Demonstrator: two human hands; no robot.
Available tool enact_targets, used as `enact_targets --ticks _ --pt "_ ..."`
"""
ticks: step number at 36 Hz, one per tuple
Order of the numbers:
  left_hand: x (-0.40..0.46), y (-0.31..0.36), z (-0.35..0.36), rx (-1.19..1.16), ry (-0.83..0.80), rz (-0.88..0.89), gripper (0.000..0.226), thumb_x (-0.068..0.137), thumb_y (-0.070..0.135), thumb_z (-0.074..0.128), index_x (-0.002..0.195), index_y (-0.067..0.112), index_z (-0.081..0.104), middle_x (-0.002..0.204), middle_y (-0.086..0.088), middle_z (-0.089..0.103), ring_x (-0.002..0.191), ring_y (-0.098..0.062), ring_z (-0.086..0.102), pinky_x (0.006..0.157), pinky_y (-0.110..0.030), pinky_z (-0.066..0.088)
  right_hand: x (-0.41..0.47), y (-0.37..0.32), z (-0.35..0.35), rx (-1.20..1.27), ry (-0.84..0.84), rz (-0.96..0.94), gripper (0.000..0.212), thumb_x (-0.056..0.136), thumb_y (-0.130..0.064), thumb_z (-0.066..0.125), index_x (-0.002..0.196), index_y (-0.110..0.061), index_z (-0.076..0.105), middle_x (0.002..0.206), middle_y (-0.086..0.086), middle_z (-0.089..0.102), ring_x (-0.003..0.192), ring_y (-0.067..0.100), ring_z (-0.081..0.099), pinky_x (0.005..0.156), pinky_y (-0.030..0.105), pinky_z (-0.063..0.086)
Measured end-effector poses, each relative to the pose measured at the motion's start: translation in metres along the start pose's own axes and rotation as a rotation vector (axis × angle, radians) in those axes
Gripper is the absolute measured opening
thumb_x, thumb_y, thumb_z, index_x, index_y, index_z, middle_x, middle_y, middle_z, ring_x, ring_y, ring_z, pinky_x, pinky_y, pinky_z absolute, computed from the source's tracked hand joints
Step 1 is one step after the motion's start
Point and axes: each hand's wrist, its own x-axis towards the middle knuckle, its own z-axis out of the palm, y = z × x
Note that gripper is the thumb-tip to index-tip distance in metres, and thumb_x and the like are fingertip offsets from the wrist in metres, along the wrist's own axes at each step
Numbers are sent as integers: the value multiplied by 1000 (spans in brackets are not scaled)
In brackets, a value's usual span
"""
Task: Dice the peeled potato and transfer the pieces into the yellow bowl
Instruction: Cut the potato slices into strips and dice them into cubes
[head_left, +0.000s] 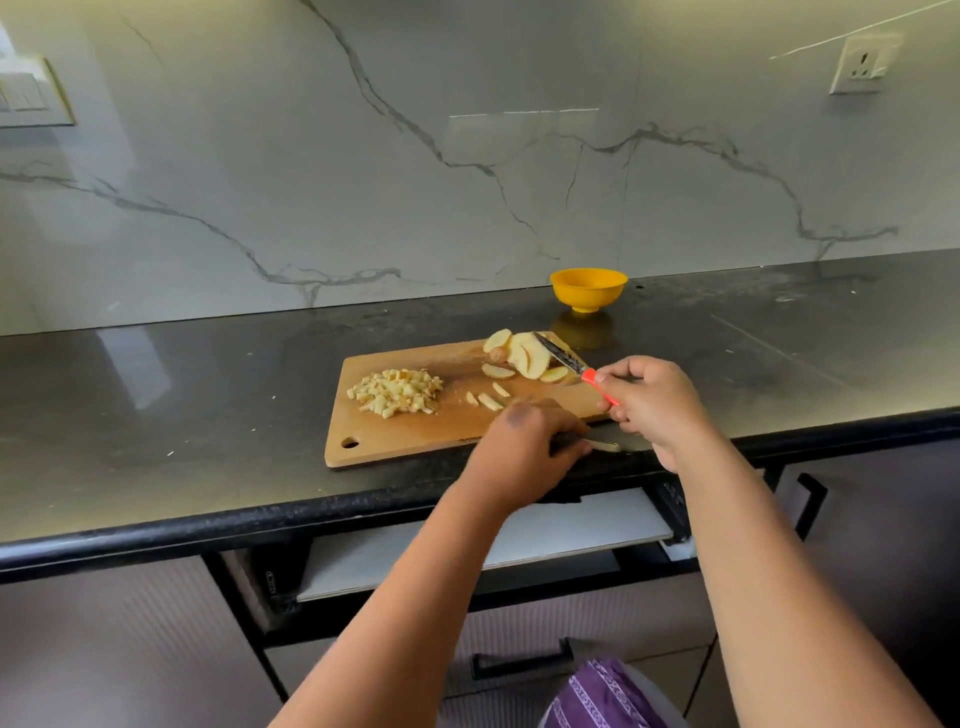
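Note:
A wooden cutting board (415, 431) lies on the black counter. A heap of diced potato (396, 391) sits on its left part. Potato slices (524, 356) are piled at its far right, and a few strips (488, 399) lie in the middle. My right hand (649, 400) grips a knife (563, 358) by its red handle, blade raised over the slices. My left hand (524, 441), blurred, lies over the board's near right edge and holds a pale potato strip (605, 446) at its fingertips. The yellow bowl (588, 288) stands empty behind the board, near the wall.
The marble wall rises right behind the bowl. A socket (860, 65) is on the wall at the right, a switch plate (31, 96) at the left. Below the counter edge a pull-out shelf (467, 551) stands open in front of me.

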Motion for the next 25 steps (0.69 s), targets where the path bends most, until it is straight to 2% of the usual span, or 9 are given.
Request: enact_targets --ticks 4,9,13,16,19,22,25 --pt "6 10 18 20 -36 28 20 93 20 65 106 9 75 97 -7 65 90 -22 57 83 -34 47 5 11 0 57 72 -9 8 93 -19 64 91 -12 68 69 7 63 53 13 47 49 25 39" --pt "12 11 16 35 -47 20 16 94 18 64 103 8 73 95 -6 60 85 -18 52 77 -29 42 11 24 -1 30 103 -41 7 93 -22 65 89 -18 69 70 0 66 58 12 54 61 31 48" --pt "11 12 17 71 -1 -89 18 98 17 56 112 8 64 107 -10 61 96 -24 55 84 -35 48 12 25 5 -65 94 -124 9 92 -29 66 93 -21 70 75 -3 70 68 17 64 67 37 56" --pt "10 5 11 116 23 -184 25 99 18 54 123 10 59 116 -8 59 104 -24 55 86 -33 49 12 23 12 -51 98 -178 10 92 -33 65 94 -24 69 72 -3 70 68 17 65 64 36 54" --pt "10 -1 6 104 5 -181 20 100 18 53 114 10 65 108 -8 60 96 -22 55 85 -36 50 14 25 19 -62 110 -211 12 92 -37 64 94 -26 67 72 -4 70 67 14 63 65 37 55" --pt "9 -4 8 96 73 -199 18 100 15 51 107 9 66 101 -8 62 91 -22 55 79 -31 46 17 30 21 -103 136 -232 10 92 -38 63 94 -28 66 76 -3 69 74 17 65 69 43 59" --pt "8 -2 9 92 53 -179 20 97 27 58 102 10 69 95 -5 61 85 -18 52 74 -26 42 19 32 21 -134 134 -228 11 92 -38 63 94 -27 66 78 -3 69 76 17 65 69 43 59"
